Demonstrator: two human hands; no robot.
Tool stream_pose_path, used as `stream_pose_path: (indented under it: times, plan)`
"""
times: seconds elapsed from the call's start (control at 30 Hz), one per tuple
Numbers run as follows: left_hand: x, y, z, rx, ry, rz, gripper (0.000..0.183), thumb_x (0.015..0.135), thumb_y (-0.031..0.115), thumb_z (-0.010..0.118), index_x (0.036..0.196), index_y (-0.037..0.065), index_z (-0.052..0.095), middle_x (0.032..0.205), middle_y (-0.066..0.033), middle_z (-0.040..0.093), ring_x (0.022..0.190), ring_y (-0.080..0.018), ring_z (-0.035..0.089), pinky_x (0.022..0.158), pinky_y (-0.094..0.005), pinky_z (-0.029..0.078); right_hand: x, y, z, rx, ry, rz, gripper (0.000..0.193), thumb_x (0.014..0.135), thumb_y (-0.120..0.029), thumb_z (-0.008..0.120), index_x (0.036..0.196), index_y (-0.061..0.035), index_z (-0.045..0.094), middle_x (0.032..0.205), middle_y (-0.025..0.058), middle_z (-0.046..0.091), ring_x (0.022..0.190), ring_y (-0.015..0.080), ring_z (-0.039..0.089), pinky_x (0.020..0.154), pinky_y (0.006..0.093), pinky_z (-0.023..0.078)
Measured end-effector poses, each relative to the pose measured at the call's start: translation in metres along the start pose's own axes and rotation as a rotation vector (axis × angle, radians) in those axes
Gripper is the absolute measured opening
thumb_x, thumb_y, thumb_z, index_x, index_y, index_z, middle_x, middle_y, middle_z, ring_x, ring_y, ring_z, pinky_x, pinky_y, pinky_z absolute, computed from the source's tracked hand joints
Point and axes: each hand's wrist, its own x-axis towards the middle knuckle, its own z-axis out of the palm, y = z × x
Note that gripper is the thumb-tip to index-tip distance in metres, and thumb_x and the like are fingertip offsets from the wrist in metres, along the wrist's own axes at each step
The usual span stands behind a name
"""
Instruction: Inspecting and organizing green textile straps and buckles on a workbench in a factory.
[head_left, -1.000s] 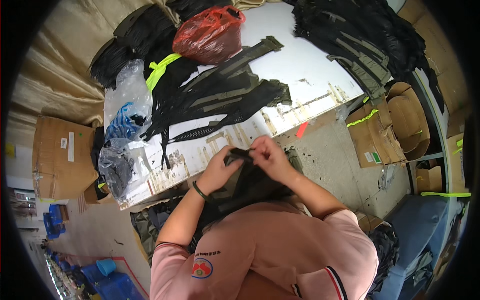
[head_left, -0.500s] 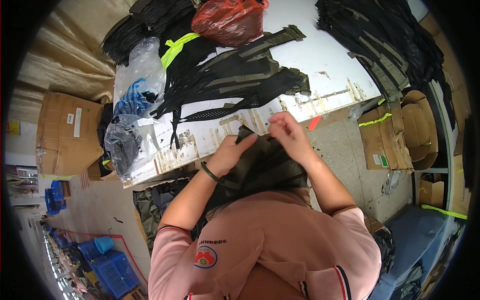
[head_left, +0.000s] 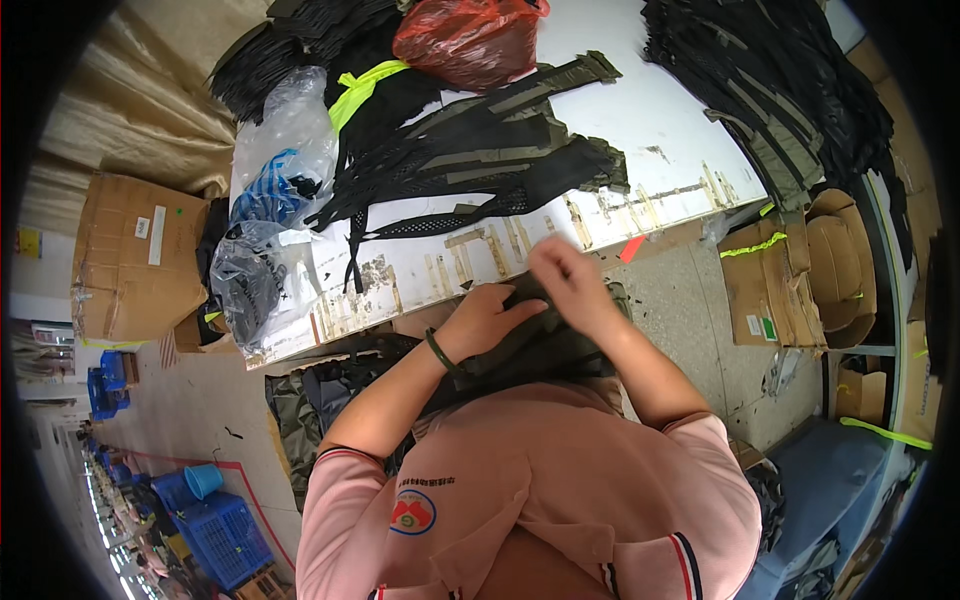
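Dark olive-and-black fabric [head_left: 535, 332] lies bunched across my lap, just below the table's front edge. My left hand [head_left: 488, 318], with a dark green bangle at the wrist, grips the top of this fabric, thumb laid over it. Close by on the right, my right hand [head_left: 572, 285] is held above the cloth with its fingers curled in; whatever they may pinch is hidden. On the table ahead lies a loose pile of black mesh and olive fabric strips [head_left: 470, 150], their ends fanned out.
The white table [head_left: 680, 200] has worn tape along its edge. A red plastic bag [head_left: 470, 40], clear plastic bags [head_left: 290, 120] and a heap of dark fabric pieces [head_left: 770, 90] rest on it. Cardboard boxes [head_left: 135, 260] stand at both sides; a blue crate [head_left: 220, 530] is lower left.
My left hand has shifted slightly right and down with the fabric. The right hand has dropped a little, and its fingers have curled in more. The fabric's raised top edge has lowered.
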Motion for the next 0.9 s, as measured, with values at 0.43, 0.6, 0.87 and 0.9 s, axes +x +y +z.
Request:
stream_pose_path:
  times: [0.43, 0.6, 0.87, 0.9]
  plan:
    - [-0.074, -0.089, -0.006, 0.581, -0.346, 0.015, 0.039, 0.083, 0.041, 0.064, 0.073, 0.004, 0.056, 0.068, -0.0192, 0.059, 0.065, -0.0365, 0.059, 0.06, -0.0454, 0.045, 0.014, 0.052, -0.118, -0.829, 0.031, 0.253, 0.026, 0.086, -0.026, 0.062, 0.081, -0.0006, 0.058, 0.078, 0.0186, 0.063, 0.072, 0.0349, 0.061, 0.065, 0.0437, 0.046]
    - [-0.065, -0.083, 0.0, 0.677, -0.482, -0.059, 0.042, 0.081, 0.048, 0.062, 0.076, 0.006, 0.061, 0.074, -0.019, 0.062, 0.075, -0.0385, 0.061, 0.065, -0.0465, 0.047, 0.118, 0.05, -0.097, -0.877, 0.29, -0.15, 0.041, 0.074, -0.034, 0.072, 0.104, -0.008, 0.062, 0.096, 0.014, 0.064, 0.096, 0.0342, 0.057, 0.083, 0.0425, 0.045]
    - [-0.028, -0.027, -0.024, 0.329, 0.042, 0.103, 0.023, 0.078, 0.02, 0.071, 0.09, 0.004, 0.06, 0.078, -0.0126, 0.056, 0.072, -0.0331, 0.056, 0.065, -0.0379, 0.046, 0.15, 0.048, -0.084, -0.845, 0.166, 0.103, 0.033, 0.077, -0.016, 0.067, 0.104, -0.0059, 0.051, 0.095, 0.0155, 0.064, 0.094, 0.0318, 0.06, 0.085, 0.0435, 0.044]
    - [-0.018, -0.018, -0.025, 0.374, 0.187, 0.212, 0.028, 0.077, 0.018, 0.071, 0.098, 0.004, 0.059, 0.089, -0.0142, 0.057, 0.084, -0.0335, 0.056, 0.073, -0.0388, 0.046, 0.141, 0.038, -0.085, -0.675, 0.193, 0.11, 0.032, 0.077, -0.015, 0.066, 0.102, -0.0053, 0.05, 0.094, 0.0165, 0.064, 0.089, 0.0336, 0.061, 0.08, 0.0418, 0.046]
